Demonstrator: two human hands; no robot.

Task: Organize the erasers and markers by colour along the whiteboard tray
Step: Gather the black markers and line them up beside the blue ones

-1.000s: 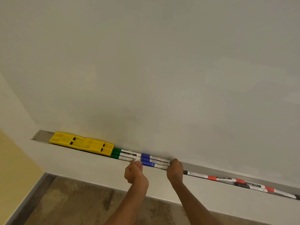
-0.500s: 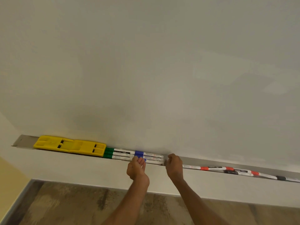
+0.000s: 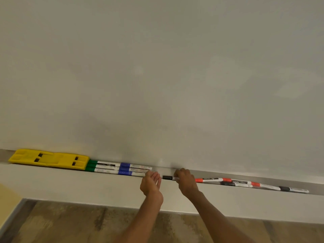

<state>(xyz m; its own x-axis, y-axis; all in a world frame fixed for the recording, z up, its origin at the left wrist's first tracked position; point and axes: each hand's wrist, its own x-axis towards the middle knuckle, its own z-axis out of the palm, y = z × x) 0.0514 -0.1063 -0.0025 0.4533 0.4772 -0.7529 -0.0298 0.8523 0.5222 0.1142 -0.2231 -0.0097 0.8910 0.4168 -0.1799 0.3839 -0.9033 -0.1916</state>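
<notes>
The right hand [image 3: 186, 181] pinches what looks like a black-capped marker [image 3: 167, 177] in the whiteboard tray [image 3: 210, 174], the left hand [image 3: 152, 183] spread beside the blue markers [image 3: 135, 170], green markers [image 3: 101, 167] and yellow erasers [image 3: 50, 158] leftward.

Two yellow erasers [image 3: 50, 158] are lying end to end at the left of the whiteboard tray [image 3: 206, 174]. Beside them green markers [image 3: 103, 167] and blue markers [image 3: 135, 170] are lying in rows. A black-capped marker [image 3: 167, 177] is lying apart, and red and black markers [image 3: 245, 183] are lying mixed at the right.
</notes>
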